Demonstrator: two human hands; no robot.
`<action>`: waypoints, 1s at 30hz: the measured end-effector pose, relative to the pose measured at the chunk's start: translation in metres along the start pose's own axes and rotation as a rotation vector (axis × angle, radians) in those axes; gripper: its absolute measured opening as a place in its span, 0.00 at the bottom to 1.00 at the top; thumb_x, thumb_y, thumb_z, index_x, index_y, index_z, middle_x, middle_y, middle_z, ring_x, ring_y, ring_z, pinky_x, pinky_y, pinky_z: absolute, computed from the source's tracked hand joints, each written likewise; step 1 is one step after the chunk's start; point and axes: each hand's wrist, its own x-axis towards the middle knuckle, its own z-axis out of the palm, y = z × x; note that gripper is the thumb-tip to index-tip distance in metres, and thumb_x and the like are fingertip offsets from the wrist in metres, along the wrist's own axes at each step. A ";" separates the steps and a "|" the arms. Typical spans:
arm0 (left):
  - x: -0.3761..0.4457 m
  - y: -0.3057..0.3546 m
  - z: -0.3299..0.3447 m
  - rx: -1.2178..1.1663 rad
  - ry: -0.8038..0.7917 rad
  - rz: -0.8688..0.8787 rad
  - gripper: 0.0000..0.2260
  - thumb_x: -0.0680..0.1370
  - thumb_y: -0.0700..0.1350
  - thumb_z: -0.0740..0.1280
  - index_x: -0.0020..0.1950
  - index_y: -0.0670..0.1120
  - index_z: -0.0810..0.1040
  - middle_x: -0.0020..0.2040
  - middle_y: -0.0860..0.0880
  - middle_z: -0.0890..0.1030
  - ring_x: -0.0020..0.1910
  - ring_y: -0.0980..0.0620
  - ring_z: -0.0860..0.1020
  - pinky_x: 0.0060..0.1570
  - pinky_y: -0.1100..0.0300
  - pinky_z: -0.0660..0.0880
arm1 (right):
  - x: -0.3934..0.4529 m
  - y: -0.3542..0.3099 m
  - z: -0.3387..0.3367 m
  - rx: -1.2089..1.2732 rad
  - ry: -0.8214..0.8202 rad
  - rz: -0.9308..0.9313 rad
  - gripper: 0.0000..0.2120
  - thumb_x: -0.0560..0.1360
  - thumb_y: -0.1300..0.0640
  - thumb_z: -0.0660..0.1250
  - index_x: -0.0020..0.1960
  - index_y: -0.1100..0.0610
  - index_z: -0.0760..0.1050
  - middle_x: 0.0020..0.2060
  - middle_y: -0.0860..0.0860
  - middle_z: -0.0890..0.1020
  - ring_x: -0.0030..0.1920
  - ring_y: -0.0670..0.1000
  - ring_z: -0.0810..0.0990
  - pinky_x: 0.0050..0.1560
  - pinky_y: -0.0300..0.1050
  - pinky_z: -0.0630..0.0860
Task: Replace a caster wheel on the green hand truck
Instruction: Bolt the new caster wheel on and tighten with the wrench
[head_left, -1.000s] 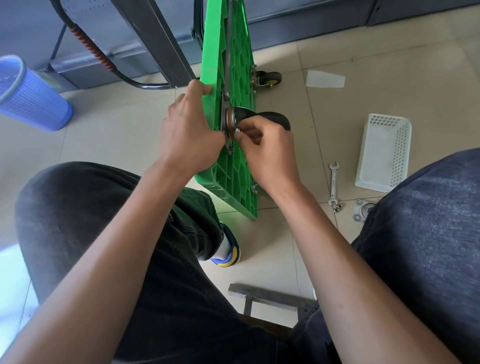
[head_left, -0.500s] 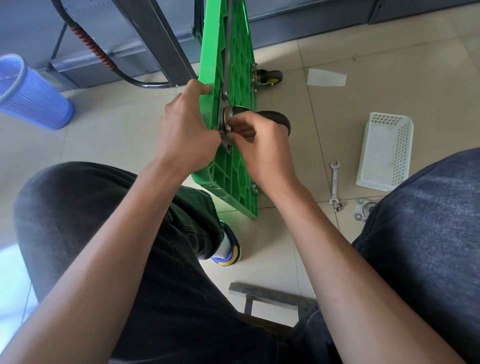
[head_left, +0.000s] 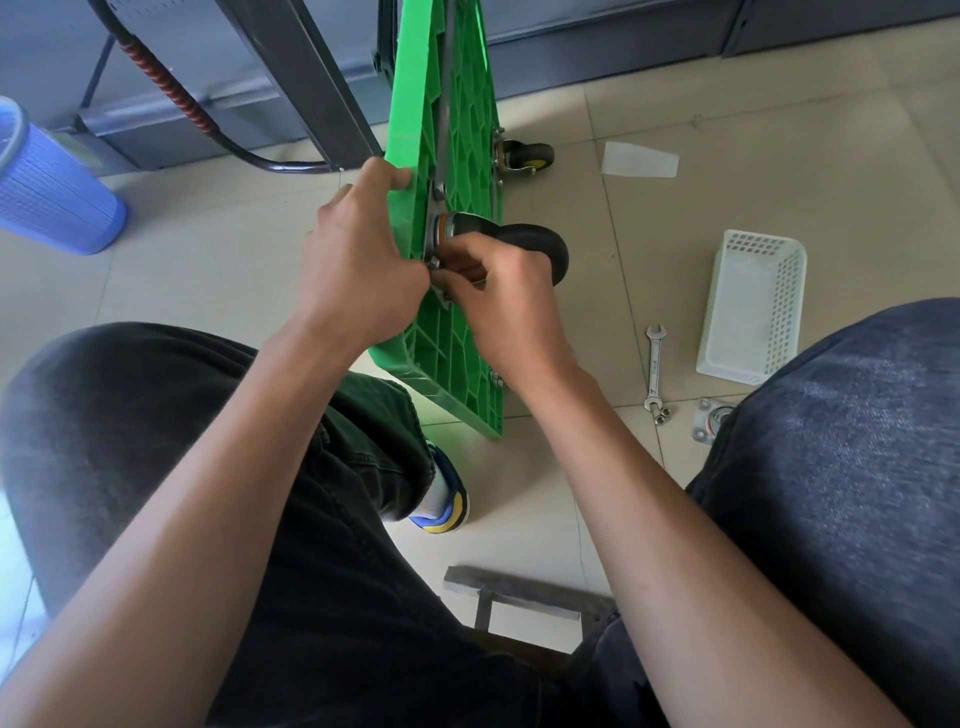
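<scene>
**Tight by the deck, open tile to the left**

The green hand truck deck (head_left: 457, 119) stands on edge between both hands. On its ribbed side the caster wheel (head_left: 530, 244) juts out and crowds the right hand (head_left: 511, 306). Beyond it, the floor (head_left: 727, 130) carries a wrench (head_left: 654, 366), a white basket (head_left: 750, 306), a loose caster plate (head_left: 709, 418) and a second wheel (head_left: 527, 156). Left of the deck, bare tile runs to the blue bin (head_left: 47, 182); the black handle tube (head_left: 208, 124) crosses above.
</scene>
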 end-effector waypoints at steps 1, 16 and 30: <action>0.000 0.000 0.000 -0.002 0.000 0.000 0.31 0.71 0.35 0.71 0.72 0.50 0.70 0.62 0.44 0.77 0.60 0.43 0.76 0.54 0.50 0.75 | 0.000 0.000 0.000 -0.001 0.004 -0.008 0.09 0.75 0.62 0.74 0.55 0.61 0.85 0.43 0.53 0.87 0.43 0.50 0.85 0.48 0.51 0.81; 0.000 0.000 0.000 -0.006 -0.010 0.000 0.31 0.71 0.36 0.71 0.72 0.51 0.70 0.62 0.43 0.77 0.60 0.44 0.76 0.55 0.48 0.76 | -0.001 0.004 0.002 -0.083 0.029 -0.138 0.09 0.74 0.66 0.72 0.54 0.63 0.84 0.46 0.57 0.85 0.46 0.56 0.83 0.48 0.54 0.79; 0.002 -0.004 0.002 0.006 0.001 0.007 0.31 0.71 0.37 0.71 0.72 0.51 0.70 0.61 0.45 0.77 0.59 0.46 0.76 0.49 0.56 0.69 | 0.002 0.004 -0.003 0.005 -0.044 -0.006 0.12 0.75 0.65 0.72 0.58 0.59 0.85 0.47 0.54 0.88 0.48 0.52 0.85 0.53 0.54 0.81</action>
